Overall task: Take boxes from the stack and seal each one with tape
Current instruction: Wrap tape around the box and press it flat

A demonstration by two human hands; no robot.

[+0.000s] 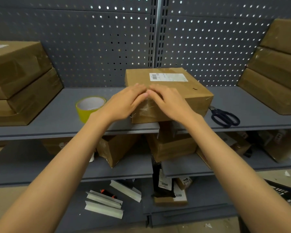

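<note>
Shelf (57,118): left hand (124,101), right hand (170,101) hide box (175,88) front edge.

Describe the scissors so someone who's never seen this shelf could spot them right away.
Start at the top grey shelf in front of the pegboard wall. Find the box in the middle that both hands press on, then look just right of it, near the shelf's front edge. The scissors lie flat there, the only dark, loop-handled tool among brown cartons.

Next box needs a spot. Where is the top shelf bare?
Bare shelf between left stack and tape roll; a narrower strip between scissors and right stack. Centre is crowded: both hands press the box.
</note>
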